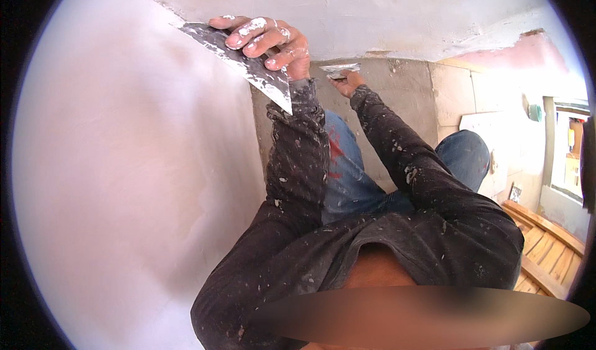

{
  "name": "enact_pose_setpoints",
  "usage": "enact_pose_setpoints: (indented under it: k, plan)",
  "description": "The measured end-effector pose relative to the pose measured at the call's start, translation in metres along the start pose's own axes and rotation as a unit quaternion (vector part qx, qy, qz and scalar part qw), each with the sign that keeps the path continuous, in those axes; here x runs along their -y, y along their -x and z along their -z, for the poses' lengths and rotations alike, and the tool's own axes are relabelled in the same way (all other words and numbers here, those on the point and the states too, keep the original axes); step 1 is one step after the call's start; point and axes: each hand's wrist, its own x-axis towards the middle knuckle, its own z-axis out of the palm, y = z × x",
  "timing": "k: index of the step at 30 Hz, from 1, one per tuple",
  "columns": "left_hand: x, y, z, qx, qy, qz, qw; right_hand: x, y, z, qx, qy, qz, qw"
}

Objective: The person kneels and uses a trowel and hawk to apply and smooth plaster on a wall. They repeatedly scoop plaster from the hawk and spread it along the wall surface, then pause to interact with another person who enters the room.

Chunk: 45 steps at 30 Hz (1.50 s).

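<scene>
My left hand (pixel 273 45) is closed on a wide dark scraper (pixel 233 61) smeared with white compound, its fingers curled over the blade. The blade's far tip lies at the corner where a smooth white wall (pixel 99 132) on the left meets the white plastered surface (pixel 397 11) across the top. Further back, my right hand (pixel 347 83) grips a smaller flat blade (pixel 335 70) with white material on it; its handle is mostly hidden in my fingers. White flecks cover my fingers and dark sleeves.
Beneath my arms are my bent knees in jeans, over a rough grey cement surface (pixel 397 120). At right are a pale board (pixel 490 126), a slatted wooden piece (pixel 543 244) and a bright framed opening (pixel 565 151).
</scene>
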Motion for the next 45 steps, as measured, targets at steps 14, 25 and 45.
enact_pose_setpoints:
  k: [14, 25, 45]
  plan:
    - [-0.009, 0.006, -0.008, 0.017, -0.015, -0.005, 1.000, 0.055, 0.092, -0.167, 0.123, 0.034, -0.022, 0.992]
    - [-0.004, 0.001, -0.006, 0.032, 0.017, 0.039, 0.999, 0.135, 0.317, -0.291, 0.372, 0.088, 0.186, 0.905]
    - [0.029, -0.011, -0.021, -0.299, -0.222, -0.128, 0.919, 0.151, 0.209, -0.083, 0.038, 0.727, 0.216, 0.651]
